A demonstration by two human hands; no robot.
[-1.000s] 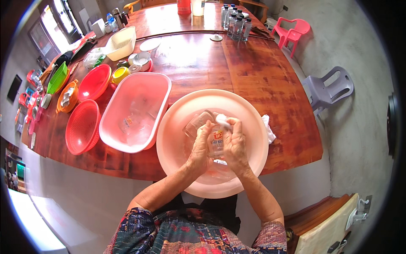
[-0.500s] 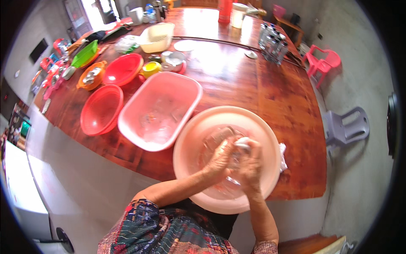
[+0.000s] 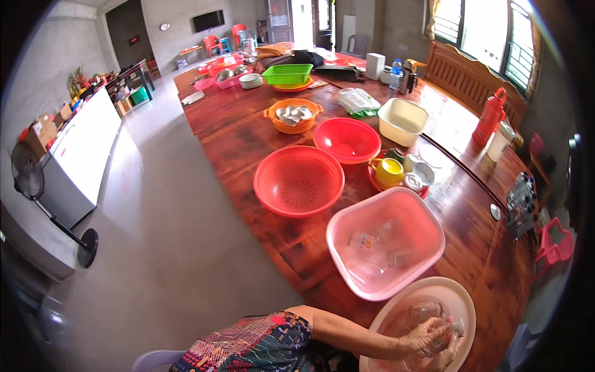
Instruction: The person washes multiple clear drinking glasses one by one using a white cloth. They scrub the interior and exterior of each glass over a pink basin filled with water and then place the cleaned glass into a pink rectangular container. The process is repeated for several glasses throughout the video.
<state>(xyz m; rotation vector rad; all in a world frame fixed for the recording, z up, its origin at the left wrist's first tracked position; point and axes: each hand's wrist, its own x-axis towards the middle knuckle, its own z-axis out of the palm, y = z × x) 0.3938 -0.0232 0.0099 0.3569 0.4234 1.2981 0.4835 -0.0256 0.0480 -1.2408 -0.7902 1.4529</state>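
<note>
At the lower right, a round pale pink basin holds water and clear glassware. Over it my left hand and my right hand come together, both closed around a clear drinking glass. Part of this glass is hidden by the fingers. Another clear glass lies in the basin just beyond my left hand. Touching the basin's far side is a rectangular pink tub, with a clear glass lying on its bottom.
On the wooden table stand a red colander, a red bowl, an orange basket with white spoons, a yellow cup and a cream basket. Glass bottles and a red flask are at right.
My view has swung to the left, so the basin and my hands now appear lower and further right. Both hands are still together over the basin, the glass between them.
</note>
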